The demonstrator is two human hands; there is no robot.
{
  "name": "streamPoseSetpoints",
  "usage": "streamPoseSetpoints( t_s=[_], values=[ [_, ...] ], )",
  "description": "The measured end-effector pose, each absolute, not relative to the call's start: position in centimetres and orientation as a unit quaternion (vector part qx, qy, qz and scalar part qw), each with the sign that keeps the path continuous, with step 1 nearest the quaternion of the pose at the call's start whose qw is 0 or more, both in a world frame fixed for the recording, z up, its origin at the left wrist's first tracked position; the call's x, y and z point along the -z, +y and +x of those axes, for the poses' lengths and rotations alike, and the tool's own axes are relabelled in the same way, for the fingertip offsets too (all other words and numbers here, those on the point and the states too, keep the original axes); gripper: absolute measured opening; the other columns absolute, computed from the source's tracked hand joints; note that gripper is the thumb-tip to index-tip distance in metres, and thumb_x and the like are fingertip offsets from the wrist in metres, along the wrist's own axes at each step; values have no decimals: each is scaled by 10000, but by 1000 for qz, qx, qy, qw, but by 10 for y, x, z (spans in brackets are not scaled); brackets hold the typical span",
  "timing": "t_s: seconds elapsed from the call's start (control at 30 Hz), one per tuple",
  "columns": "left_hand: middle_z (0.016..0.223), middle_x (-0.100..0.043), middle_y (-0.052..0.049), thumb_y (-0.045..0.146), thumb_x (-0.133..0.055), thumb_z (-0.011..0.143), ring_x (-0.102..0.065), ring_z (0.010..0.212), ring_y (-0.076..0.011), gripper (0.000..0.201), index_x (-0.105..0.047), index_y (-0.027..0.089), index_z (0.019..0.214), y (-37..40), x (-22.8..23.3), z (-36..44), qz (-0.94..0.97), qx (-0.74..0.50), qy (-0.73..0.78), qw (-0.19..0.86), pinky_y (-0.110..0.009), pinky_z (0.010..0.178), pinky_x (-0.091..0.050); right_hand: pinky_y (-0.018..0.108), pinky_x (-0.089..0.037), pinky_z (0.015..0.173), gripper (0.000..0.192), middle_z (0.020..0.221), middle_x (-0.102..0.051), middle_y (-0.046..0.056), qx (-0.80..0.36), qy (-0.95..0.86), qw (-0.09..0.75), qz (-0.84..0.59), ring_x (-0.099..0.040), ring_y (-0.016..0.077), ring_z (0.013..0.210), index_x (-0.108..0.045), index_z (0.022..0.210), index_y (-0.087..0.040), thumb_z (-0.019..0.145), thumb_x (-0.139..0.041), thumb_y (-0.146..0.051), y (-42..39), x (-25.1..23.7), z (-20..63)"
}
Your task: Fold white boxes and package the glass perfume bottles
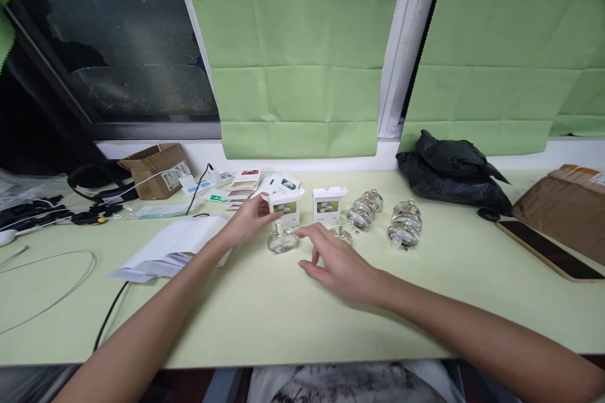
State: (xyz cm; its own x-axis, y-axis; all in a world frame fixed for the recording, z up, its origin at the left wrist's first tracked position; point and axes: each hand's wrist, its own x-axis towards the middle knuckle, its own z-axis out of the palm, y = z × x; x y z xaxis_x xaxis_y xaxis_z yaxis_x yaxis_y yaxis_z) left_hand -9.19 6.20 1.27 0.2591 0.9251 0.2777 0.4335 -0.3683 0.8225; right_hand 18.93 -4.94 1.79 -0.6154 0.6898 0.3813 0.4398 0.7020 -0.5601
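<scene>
My left hand is closed at the left side of a small white box with a green picture, thumb in front, and the box's top flap stands up. Just in front of that box a clear glass perfume bottle stands on the table. My right hand hovers right of this bottle, thumb and index finger apart, holding nothing. Behind it a second perfume bottle with a pale green cap is partly hidden. A second white box, also with its flap raised, stands behind that bottle.
Two rows of glass bottles stand to the right. Farther right are a black plastic bag, a phone and a brown parcel. On the left lie white paper envelopes, flattened cartons, a cardboard box and cables.
</scene>
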Motion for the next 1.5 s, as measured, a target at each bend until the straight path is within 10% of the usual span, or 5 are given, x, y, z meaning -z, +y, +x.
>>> streamPoseSetpoints(
  t_s=[0.27,0.6,0.9,1.2,1.5],
  values=[
    [1133,-775,-107,645,-775,831,-755,1025,-305,586,-642,190,1174,52,-25,-122,715,-404,537,195,-469,908,-622,426,-546,887,683,1540,-499,122,-252,-832,310,-385,-698,236,926,-266,1593,-313,1001,-607,-283,-17,2,142],
    [1351,-699,-116,483,-723,926,-701,1204,-307,536,-589,217,1371,5,-18,-104,701,-502,504,57,-466,1015,-600,327,-451,742,122,1139,-647,69,-184,-865,260,-387,-659,244,925,-545,1123,-233,1035,-618,-274,-13,-17,138],
    [1312,-711,-100,274,-652,980,-665,1256,-283,358,-595,250,1332,-9,-9,-94,804,-444,391,-65,-458,1058,-559,325,-443,795,80,1098,-657,58,-200,-880,240,-358,-625,236,984,-555,1072,-225,1041,-624,-250,-64,-37,205],
    [1333,-698,-117,339,-660,981,-693,1201,-290,404,-587,232,1364,-16,-7,-72,816,-405,407,61,-336,768,-634,277,-455,673,136,937,-642,-1,-282,-804,379,-362,-563,161,797,-659,1084,-248,1012,-699,-357,-78,-103,253],
    [1397,-679,-112,311,-642,1005,-675,1266,-265,411,-569,242,1403,-26,1,-58,828,-399,380,104,-366,986,-595,256,-451,562,237,927,-608,7,-291,-734,538,-297,-510,144,724,-668,1177,-248,975,-731,-355,-34,-105,216]
  ],
)
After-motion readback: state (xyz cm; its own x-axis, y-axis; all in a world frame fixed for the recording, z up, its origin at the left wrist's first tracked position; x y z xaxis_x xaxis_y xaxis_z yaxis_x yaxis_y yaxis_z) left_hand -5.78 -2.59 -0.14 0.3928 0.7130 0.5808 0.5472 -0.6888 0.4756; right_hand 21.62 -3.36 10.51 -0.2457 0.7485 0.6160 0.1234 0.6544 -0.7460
